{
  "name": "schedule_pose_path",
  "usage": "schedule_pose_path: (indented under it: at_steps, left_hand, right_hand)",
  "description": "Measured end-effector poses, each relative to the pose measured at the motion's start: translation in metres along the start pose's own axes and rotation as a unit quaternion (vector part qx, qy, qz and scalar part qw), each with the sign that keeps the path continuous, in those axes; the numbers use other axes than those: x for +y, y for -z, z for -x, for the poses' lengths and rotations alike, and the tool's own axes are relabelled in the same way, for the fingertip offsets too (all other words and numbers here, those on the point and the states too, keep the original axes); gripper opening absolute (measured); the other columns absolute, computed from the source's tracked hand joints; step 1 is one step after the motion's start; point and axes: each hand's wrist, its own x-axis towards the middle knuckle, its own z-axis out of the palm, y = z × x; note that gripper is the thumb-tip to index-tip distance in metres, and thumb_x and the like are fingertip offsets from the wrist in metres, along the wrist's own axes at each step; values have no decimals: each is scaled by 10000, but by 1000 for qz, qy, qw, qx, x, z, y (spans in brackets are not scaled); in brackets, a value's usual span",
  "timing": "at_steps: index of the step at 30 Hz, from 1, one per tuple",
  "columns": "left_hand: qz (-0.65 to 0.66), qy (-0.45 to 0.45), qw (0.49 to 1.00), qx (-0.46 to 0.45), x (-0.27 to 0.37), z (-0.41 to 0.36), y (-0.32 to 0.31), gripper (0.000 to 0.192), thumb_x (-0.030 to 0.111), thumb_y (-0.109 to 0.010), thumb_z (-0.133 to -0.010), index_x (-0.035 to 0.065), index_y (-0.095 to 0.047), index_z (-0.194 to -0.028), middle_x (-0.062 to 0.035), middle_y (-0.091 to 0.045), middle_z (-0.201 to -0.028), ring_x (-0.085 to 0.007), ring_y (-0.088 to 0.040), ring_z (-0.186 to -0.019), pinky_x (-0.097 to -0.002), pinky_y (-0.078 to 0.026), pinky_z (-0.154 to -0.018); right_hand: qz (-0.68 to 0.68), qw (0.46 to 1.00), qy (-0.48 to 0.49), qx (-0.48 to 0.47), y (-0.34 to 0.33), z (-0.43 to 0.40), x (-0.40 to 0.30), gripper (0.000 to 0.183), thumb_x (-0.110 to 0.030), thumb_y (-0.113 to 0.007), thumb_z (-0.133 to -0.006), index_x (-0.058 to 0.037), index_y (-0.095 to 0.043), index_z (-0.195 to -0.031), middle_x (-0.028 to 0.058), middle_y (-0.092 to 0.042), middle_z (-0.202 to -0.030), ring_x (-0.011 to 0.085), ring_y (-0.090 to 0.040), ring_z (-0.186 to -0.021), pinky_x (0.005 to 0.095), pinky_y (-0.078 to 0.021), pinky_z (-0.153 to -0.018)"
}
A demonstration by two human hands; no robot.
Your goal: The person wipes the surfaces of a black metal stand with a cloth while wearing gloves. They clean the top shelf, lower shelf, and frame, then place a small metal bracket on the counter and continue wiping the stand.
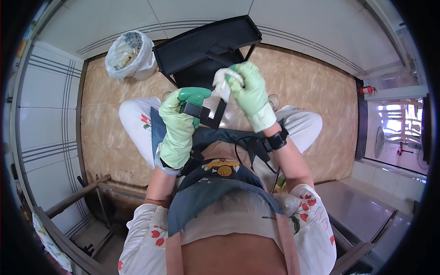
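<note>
My left hand [177,123], in a green rubber-coated glove, grips one end of a flat, dark, angular bracket-like piece [213,121] in front of my lap. Bunched in my right hand [252,96], gloved the same way, is a white cloth [221,82]. The cloth meets the upper end of the piece's other arm and covers its tip. Just beyond my hands stands a black tiered rack [202,43], its upper shelf tilted in view. A thin black part [218,55] shows at that shelf's near edge; how it is attached cannot be made out.
A bin lined with a white plastic bag [115,70] stands left of the rack, with crumpled waste inside. White tiled walls [120,20] border the brown floor [299,72]. A metal frame [79,197] is behind me on the left. A red fire extinguisher [367,90] is at the right.
</note>
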Motion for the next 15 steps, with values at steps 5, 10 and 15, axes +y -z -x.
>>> schedule_pose_path:
  at_steps: [5, 10, 15]
  left_hand:
    - [-40, -21, 995, 86, 0, -6, -6, 228, 151, -695, -871, -16, -645, -1017, -121, -695, -956, -135, -620, -798, -258, -481, -704]
    - [-53, -63, 996, 34, 1, -5, -9, 150, 132, -574, -942, 13, -646, -999, -99, -704, -931, -34, -521, -588, -189, -399, -494]
    - [-54, -18, 996, 74, 3, -3, -12, 104, 103, -573, -933, 41, -644, -977, -86, -704, -931, -28, -493, -543, -178, -373, -458]
  right_hand:
    - [26, 951, 229, -204, 6, 12, -19, 265, -2, -635, -759, -35, -661, -1020, 117, -569, -862, 280, -531, -697, 356, -472, -645]
    - [-31, 994, 98, -49, 9, 2, -9, 230, 18, -608, -786, -9, -677, -1003, 119, -562, -808, 246, -573, -715, 320, -462, -630]
    - [32, 962, 245, -113, 11, -2, -14, 268, 9, -610, -766, -36, -689, -1018, 104, -563, -793, 254, -545, -723, 352, -461, -640]
